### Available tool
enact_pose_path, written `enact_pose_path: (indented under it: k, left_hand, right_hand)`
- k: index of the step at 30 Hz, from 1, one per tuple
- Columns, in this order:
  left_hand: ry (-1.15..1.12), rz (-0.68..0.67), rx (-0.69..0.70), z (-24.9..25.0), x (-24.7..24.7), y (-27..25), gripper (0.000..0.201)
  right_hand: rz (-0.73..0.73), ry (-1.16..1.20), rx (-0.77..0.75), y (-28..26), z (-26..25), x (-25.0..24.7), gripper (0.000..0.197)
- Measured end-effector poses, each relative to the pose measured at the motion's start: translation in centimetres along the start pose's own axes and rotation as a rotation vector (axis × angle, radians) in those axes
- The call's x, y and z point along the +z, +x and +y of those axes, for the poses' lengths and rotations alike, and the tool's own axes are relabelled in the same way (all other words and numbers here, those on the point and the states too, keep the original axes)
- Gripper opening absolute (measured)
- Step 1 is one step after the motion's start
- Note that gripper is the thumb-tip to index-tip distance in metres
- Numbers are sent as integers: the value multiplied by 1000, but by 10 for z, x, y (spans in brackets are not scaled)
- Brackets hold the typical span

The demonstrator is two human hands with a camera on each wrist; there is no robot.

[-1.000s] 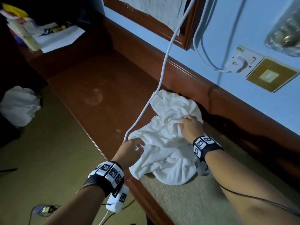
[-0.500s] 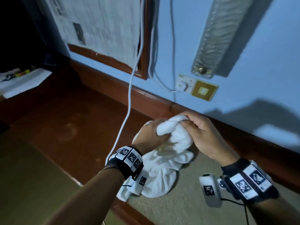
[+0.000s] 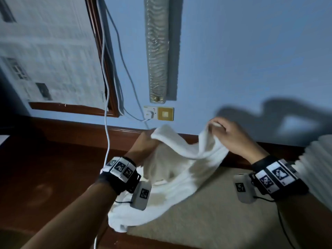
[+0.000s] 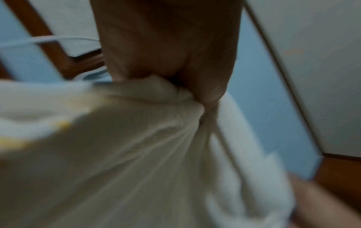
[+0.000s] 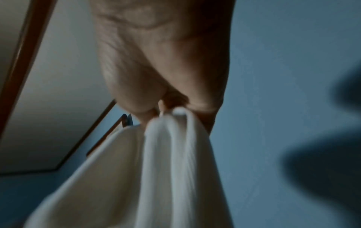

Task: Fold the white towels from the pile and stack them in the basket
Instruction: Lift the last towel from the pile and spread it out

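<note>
Towel (image 3: 181, 169) raised above beige mat (image 3: 215, 212), gripped at both upper edges.

Left hand (image 3: 143, 148) fingers closed around left edge; right hand (image 3: 231, 139) fingers pinched on right corner. Lower end draped onto mat's near-left corner, beside white cable (image 3: 107, 133).

Head looks down, forward; wrist views close, perhaps wallward, sharing towel (image 3: 181, 169).

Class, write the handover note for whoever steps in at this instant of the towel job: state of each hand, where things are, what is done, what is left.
Left hand: grips one upper edge of the white towel.
Right hand: pinches another edge, raised near the wall.
Towel: held between both hands, lower end draped on the beige mat and wooden ledge.
Done: towel picked up.
Left: spread, fold, stack. No basket in view.
</note>
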State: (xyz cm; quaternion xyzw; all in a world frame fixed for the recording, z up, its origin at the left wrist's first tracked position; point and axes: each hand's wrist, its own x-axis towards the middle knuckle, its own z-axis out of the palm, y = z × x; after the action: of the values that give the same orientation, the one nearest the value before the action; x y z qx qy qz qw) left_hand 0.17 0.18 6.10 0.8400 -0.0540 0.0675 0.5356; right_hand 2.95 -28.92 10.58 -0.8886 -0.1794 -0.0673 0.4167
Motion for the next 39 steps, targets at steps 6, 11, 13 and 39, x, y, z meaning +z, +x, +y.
enact_pose_path:
  k: [6,11,13,39]
  left_hand:
    - [313,-115,344,147,12,-3,16]
    - [452,-47,380,175,8,-10,5]
    - [368,-64,283,159,14,-11,4]
    - [269,66,267,183,132,-1,34]
  right_hand:
    - [-327,176,-67,-55,-45,-9,65]
    - [60,244,-179,-68,-64,-33,22]
    - [158,383,-185,-68,-62,-52,22]
    - [364,-40,348,-95,206,-262,31]
